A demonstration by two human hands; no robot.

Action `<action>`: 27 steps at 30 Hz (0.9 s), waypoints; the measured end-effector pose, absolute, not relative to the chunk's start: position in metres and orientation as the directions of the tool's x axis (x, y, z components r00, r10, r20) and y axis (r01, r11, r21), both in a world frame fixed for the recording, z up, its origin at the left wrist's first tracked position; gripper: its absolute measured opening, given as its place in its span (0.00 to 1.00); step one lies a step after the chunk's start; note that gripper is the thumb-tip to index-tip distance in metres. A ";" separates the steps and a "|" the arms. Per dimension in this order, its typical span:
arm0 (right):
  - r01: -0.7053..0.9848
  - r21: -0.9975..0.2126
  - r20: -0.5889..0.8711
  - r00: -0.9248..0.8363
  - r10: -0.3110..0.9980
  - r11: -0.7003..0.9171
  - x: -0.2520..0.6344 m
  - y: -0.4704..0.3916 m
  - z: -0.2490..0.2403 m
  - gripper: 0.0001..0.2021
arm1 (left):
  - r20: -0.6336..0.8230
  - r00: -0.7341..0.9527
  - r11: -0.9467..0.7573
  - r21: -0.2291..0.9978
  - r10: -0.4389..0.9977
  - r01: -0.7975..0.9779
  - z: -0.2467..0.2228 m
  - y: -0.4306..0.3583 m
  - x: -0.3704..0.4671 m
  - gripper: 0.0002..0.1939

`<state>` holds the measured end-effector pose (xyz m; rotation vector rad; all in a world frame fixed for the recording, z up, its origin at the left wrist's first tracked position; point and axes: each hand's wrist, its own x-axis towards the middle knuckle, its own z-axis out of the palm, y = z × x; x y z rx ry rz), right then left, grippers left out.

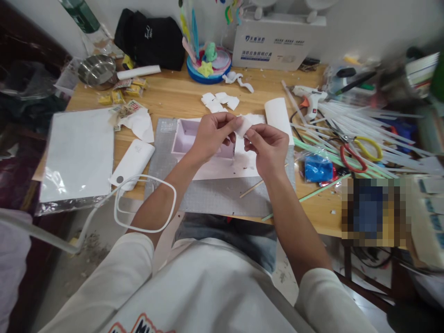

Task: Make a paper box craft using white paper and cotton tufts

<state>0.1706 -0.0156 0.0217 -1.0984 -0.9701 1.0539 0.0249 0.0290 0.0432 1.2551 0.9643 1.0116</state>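
On the left side of the frame, a clear plastic packet (79, 157) with white sheets lies flat on the wooden table (169, 90), probably so that the sheets remain clean. Beside it lies a white power bank (135, 159), which seems simply put out of the way. Toward the middle comes a grey cutting mat (222, 201), which I suppose protects the table. Above the mat lies a white sheet (215, 175), and there, left of centre, is a lilac open box (183, 143) with thin, straight walls; the left hand (215, 133) hides part of it. Behind the hand, at the upper middle, white squares (214, 106) lie in a loose group, likely to be within easy reach.

At the centre of the frame, the left hand pinches a small white paper piece (244, 126) between thumb and fingers. This piece looks thin and plain, without any mark that I can see; its full shape I cannot tell. From the other side the right hand (270, 148) pinches it too, fingers curled, and two grips probably keep so light a thing steady. Farther right stands a white paper roll (278, 114); then a glue gun (315, 99) and scissors (347, 144) lie by long translucent sticks (350, 121).
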 end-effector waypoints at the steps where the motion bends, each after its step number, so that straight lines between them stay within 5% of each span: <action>1: -0.170 -0.977 0.086 0.225 0.971 0.126 0.170 -0.015 0.022 0.13 | -0.026 0.279 0.045 0.997 0.960 -0.063 0.044 0.029 0.025 0.21; 12: -0.120 -0.981 0.114 0.265 0.958 0.150 0.172 -0.013 0.020 0.12 | 0.012 0.296 0.004 0.999 0.955 -0.053 0.040 0.029 0.025 0.16; 20: 0.427 -0.847 0.489 0.394 0.778 0.316 0.171 -0.030 0.032 0.06 | 0.232 0.199 -0.263 0.954 0.952 0.146 0.033 0.027 0.026 0.12; 27: 0.197 -0.922 0.380 0.295 0.876 0.333 0.166 -0.022 0.023 0.07 | 0.539 0.229 -0.584 0.712 0.811 0.391 0.019 0.020 0.025 0.09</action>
